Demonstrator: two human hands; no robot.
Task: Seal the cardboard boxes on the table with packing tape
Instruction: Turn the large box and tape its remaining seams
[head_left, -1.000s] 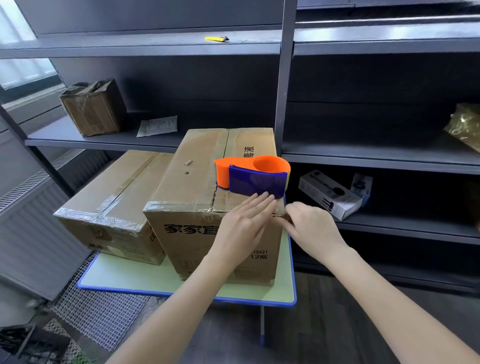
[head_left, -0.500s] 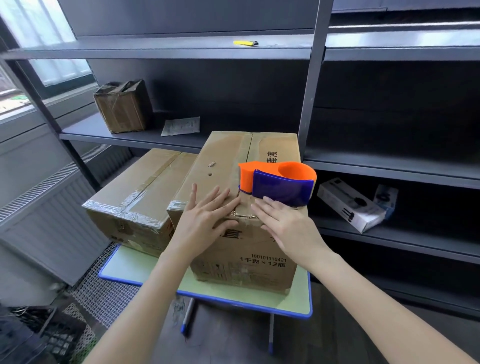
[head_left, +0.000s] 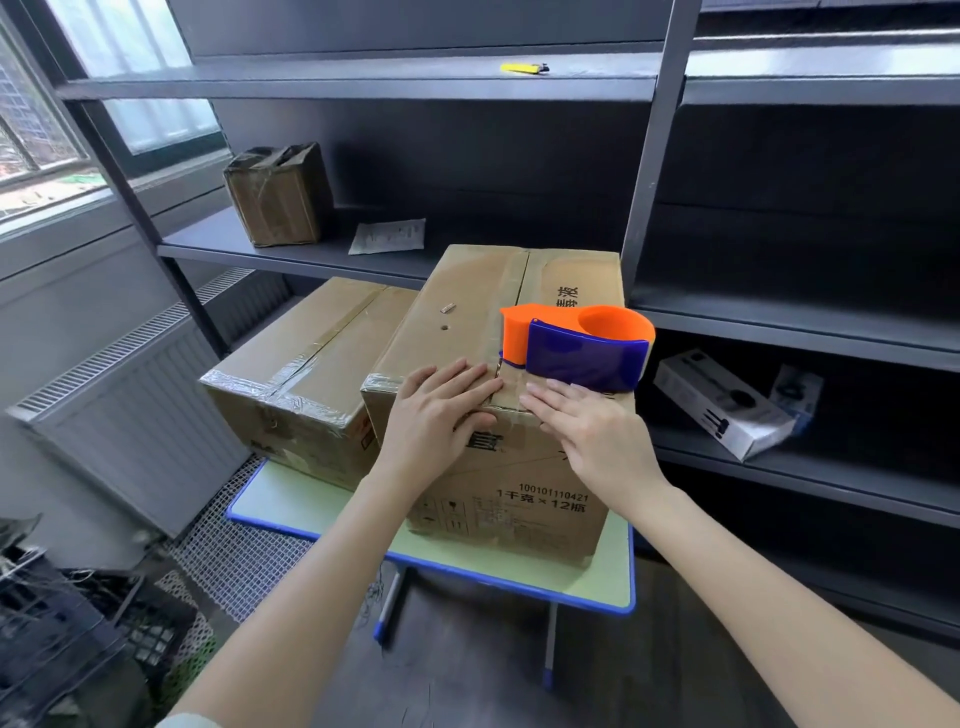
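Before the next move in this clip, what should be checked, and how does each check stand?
1. Hands free of tools: left hand and right hand lie flat on the tall box's near top edge. Ok.
2. Tape dispenser to hand: it rests on the tall box, just beyond the right hand. Ok.
3. Tape end pressed flat at that edge: the hands cover it. Cannot tell.
4. Lower box sealed: tape runs along its seam and near edge. Ok.
5. Tall box seated on the table. Ok.

Window daylight (head_left: 62, 119), wide-angle edge warp
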